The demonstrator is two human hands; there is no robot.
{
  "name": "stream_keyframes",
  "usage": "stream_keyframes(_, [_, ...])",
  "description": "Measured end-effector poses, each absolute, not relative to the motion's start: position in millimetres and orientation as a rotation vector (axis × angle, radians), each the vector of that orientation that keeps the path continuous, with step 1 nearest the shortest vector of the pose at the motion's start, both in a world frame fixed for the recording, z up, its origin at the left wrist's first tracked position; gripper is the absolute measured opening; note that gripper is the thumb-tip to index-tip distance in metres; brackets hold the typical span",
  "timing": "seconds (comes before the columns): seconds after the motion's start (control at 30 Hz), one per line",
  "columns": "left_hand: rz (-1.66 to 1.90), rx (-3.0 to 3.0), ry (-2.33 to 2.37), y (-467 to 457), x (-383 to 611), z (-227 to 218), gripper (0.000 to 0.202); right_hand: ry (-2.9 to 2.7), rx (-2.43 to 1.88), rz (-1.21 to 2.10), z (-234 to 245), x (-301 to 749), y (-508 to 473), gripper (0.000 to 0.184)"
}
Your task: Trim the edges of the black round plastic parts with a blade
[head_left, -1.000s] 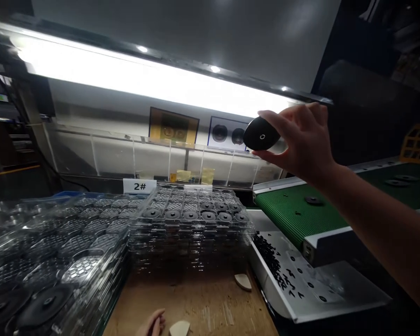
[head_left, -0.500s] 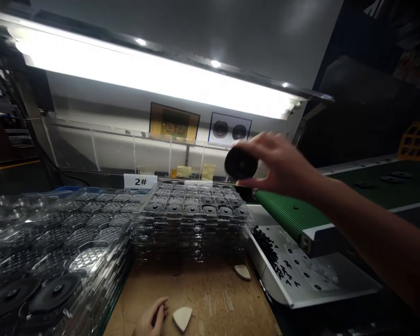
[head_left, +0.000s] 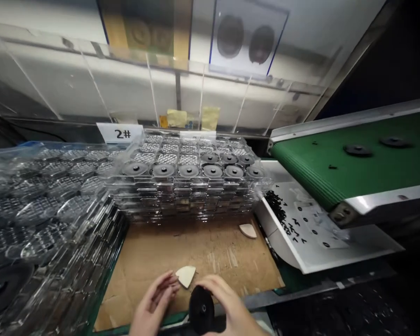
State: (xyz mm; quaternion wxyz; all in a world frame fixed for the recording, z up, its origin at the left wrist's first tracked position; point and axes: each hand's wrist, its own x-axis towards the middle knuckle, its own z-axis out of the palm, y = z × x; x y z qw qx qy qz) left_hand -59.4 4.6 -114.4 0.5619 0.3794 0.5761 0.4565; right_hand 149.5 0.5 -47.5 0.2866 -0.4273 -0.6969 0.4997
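Leftmost, beyond the left fingers and out to their side, stand stacked clear plastic trays with oval pockets (head_left: 61, 196); a black round disc with a raised hub (head_left: 9, 291) lies in the nearest pocket in view. A white card printed "2#" (head_left: 120, 133) stands farther back from those fingers, beside a second stack of clear plastic trays (head_left: 189, 186), whose front row of pockets holds black discs.

The left hand (head_left: 153, 303) is over the near part of a brown cardboard sheet (head_left: 182, 247), its fingers loosely curved, parted from the thumb and holding nothing visible; half a second ago they were more closely curled. Just past its fingertips lies a cream wedge-shaped pad (head_left: 186, 276).

Next comes a black round disc with a small central ring (head_left: 200, 310), tilted nearly upright and pinched between thumb and fingers of the right hand (head_left: 236, 312). Earlier this disc was raised before the wall pictures; now it is low, beside the left fingers, and the view has tipped down.

Beyond the right fingers rests a second cream wedge (head_left: 248, 230). To their right come a white tray (head_left: 275, 238) with small black parts (head_left: 276, 205), then a green conveyor belt (head_left: 311, 172) carrying flat black discs (head_left: 357, 150).
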Motion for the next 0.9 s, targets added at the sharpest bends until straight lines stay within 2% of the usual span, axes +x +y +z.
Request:
stream_keyframes(0.03, [1.102, 0.794, 1.256, -5, -53, -108, 0.051, -1.763, -1.165, 1.393, -52, 148, -3, 0.078])
stream_keyframes(0.13, [1.072, 0.572, 1.010, -23, -32, -89, 0.080, -1.615, -1.161, 1.553, -57, 144, -7, 0.075])
stream_keyframes(0.23, [0.951, 0.415, 0.970, -24, -20, -77, 0.085, -1.594, -1.214, 1.607, -58, 143, -1, 0.074])
stream_keyframes(0.6, [0.950, 0.157, 0.997, 2, -32, -60, 0.074, -1.757, -1.382, 1.568, -51, 121, 29, 0.069])
stream_keyframes(0.73, [0.991, 0.089, 0.987, 1, -38, -64, 0.073, -1.896, -1.327, 1.467, -56, 117, 30, 0.075])
stream_keyframes(0.8, [1.055, 0.040, 0.966, 1, -42, -65, 0.064, -1.959, -1.371, 1.307, -61, 117, 31, 0.068])
stream_keyframes(0.9, [1.145, -0.034, 0.905, 1, -49, -67, 0.051, -2.019, -1.581, 1.028, -74, 118, 33, 0.045])
